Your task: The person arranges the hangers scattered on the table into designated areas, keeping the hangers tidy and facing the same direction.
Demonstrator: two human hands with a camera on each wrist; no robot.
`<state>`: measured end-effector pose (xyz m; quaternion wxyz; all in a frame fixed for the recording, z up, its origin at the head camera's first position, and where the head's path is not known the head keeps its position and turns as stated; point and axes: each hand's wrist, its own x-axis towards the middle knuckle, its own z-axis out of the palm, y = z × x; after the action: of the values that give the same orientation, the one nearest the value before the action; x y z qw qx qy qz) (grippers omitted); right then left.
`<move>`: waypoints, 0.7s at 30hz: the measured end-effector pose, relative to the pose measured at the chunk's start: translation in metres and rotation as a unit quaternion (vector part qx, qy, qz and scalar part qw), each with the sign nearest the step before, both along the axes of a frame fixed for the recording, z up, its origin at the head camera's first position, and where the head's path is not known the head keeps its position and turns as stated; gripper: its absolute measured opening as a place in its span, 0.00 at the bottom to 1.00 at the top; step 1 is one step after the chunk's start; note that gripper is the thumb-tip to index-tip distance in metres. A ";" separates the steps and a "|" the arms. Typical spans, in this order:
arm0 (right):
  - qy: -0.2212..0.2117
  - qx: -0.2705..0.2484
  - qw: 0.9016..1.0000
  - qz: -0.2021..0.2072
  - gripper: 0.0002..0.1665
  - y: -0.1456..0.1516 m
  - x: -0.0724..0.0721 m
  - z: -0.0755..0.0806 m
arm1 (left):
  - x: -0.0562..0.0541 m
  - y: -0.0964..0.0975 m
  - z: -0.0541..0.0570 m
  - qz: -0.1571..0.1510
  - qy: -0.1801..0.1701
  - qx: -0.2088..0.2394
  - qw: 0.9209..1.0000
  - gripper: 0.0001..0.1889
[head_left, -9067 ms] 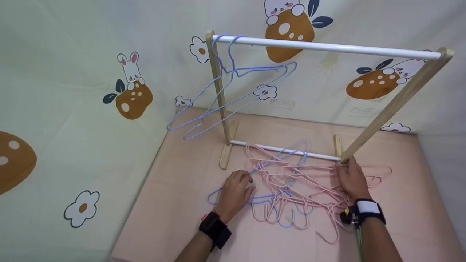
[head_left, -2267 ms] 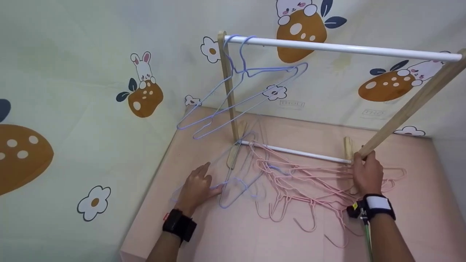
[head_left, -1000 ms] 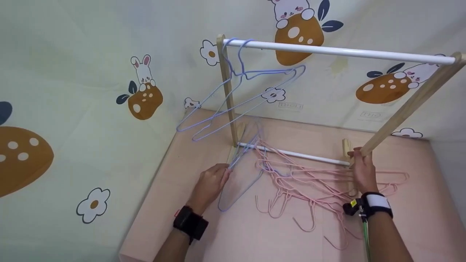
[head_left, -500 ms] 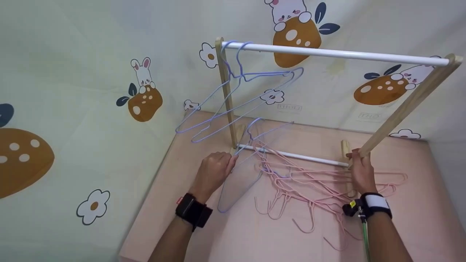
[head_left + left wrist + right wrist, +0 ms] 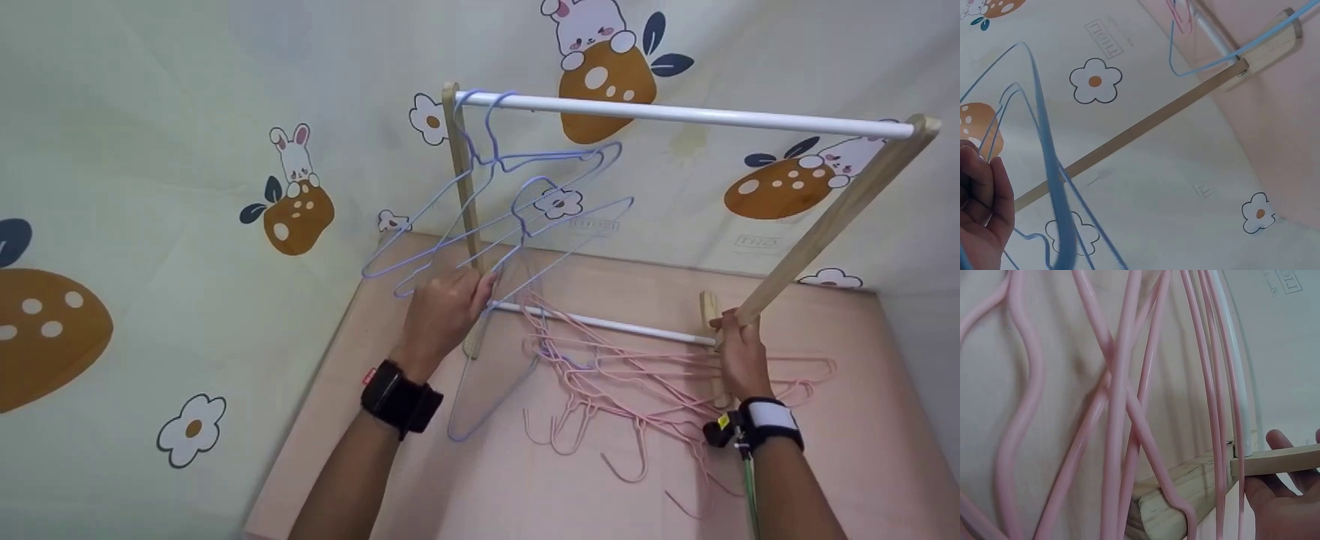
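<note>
My left hand (image 5: 442,319) holds a blue wire hanger (image 5: 523,234) by one shoulder, in front of the rack's left post. Its hook points up and stays below the white top rail (image 5: 675,114). Two more blue hangers (image 5: 474,157) hang from that rail at its left end. In the left wrist view, the curled fingers (image 5: 1000,197) show at the left edge. My right hand (image 5: 744,364) grips the foot of the rack's right wooden post (image 5: 832,221); the right wrist view shows thumb and fingers on either side of the post (image 5: 1280,460).
Several pink hangers (image 5: 637,411) lie tangled on the pink tabletop (image 5: 585,502), their hooks toward me. Another blue hanger (image 5: 495,406) lies left of them. A white lower bar (image 5: 622,324) joins the posts. Behind stands a wall covering with printed rabbits and flowers.
My left hand has picked a blue hanger from the tabletop and lifted it up toward the rail, its hook turned upward. The right hand stays on the post; the view has shifted slightly.
</note>
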<state>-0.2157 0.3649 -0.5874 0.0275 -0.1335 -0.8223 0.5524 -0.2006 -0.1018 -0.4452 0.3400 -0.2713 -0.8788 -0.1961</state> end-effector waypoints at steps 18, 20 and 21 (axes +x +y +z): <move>0.013 0.016 1.000 0.005 0.37 0.000 0.000 -0.001 | -0.028 0.009 0.055 0.038 0.055 0.010 0.998 0.20; 0.011 0.014 1.000 0.005 0.37 0.000 0.000 -0.001 | -0.030 0.010 0.058 0.043 0.056 0.011 0.997 0.20; 0.010 0.013 1.000 0.005 0.36 -0.001 0.000 -0.001 | -0.031 0.011 0.059 0.044 0.055 0.012 0.997 0.20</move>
<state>-0.2156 0.3642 -0.5885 0.0345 -0.1233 -0.8298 0.5431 -0.2316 -0.0912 -0.3858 0.3995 -0.2386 -0.8674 -0.1762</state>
